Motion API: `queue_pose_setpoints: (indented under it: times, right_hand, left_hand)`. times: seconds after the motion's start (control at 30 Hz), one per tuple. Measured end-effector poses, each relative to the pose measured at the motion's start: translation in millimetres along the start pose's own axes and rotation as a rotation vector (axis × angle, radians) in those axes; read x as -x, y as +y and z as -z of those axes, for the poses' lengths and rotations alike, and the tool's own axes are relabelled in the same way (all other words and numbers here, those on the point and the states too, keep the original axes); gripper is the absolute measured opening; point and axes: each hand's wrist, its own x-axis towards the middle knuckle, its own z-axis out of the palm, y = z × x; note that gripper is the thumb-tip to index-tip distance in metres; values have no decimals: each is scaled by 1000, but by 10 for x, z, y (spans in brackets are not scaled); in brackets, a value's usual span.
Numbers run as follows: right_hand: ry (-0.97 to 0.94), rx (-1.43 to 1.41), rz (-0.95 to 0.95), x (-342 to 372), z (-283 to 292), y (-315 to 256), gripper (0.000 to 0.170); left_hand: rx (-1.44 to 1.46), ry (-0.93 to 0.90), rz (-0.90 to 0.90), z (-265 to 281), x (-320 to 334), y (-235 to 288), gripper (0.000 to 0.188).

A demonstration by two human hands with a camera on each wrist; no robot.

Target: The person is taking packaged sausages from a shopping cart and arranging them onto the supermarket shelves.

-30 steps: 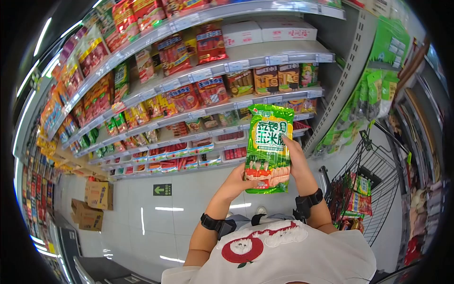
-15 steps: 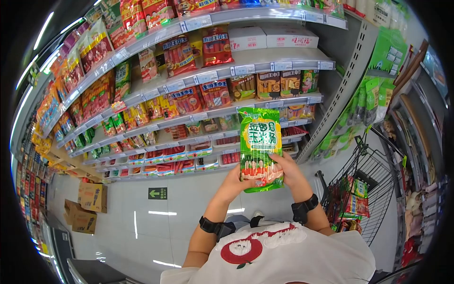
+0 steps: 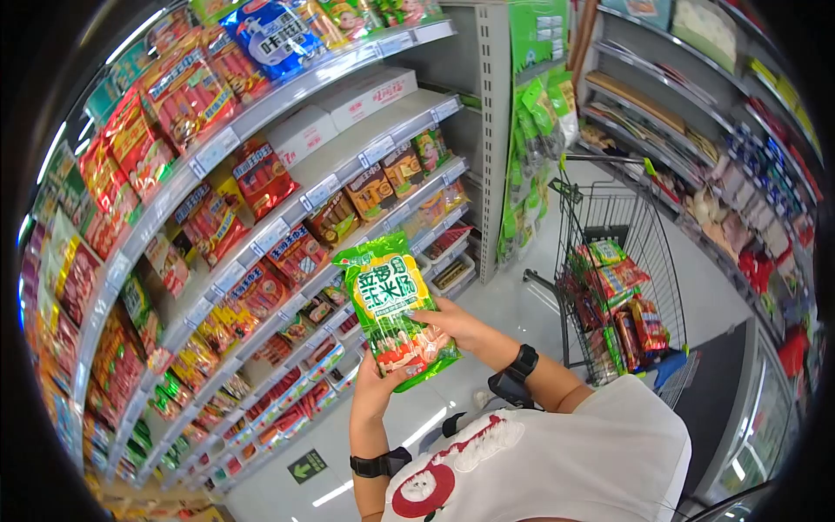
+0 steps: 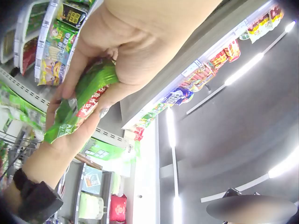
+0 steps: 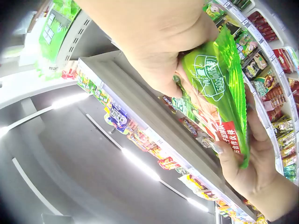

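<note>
A green bag of corn sausages (image 3: 393, 291), with large white lettering and sausages pictured on its lower part, is held up in front of the chest, its top leaning left in the head view. My left hand (image 3: 374, 384) grips the lower left edge, thumb across the front. On the right edge my right hand (image 3: 459, 326) holds it, its thumb also over the front. The left wrist view shows the bag (image 4: 86, 100) edge-on between both hands. In the right wrist view, white print shows on the green side of the bag (image 5: 210, 77).
Shelves of packaged sausages (image 3: 209, 217) curve along the left. To the right stands a wire shopping cart (image 3: 570, 226) with several packs (image 3: 622, 270) in it. Green bags (image 3: 539, 122) hang at the shelf end. A glass-fronted case (image 3: 752, 444) is at the far right.
The head view has swung right, so the shelves slide left and the cart comes further into view. The bag stays in both hands, lowered a little and now tilted left.
</note>
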Motion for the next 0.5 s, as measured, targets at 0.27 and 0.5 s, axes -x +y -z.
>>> queue_pose_setpoints:
  times: [0.27,0.5]
  right_hand:
    - [142,-45,59,48,-186,229,36]
    - [226,-125,77,230,-360,286,37]
  left_hand:
    - [-41,-163,35,315,64,70,65]
    - [-70,-290,90,420,110,83,69]
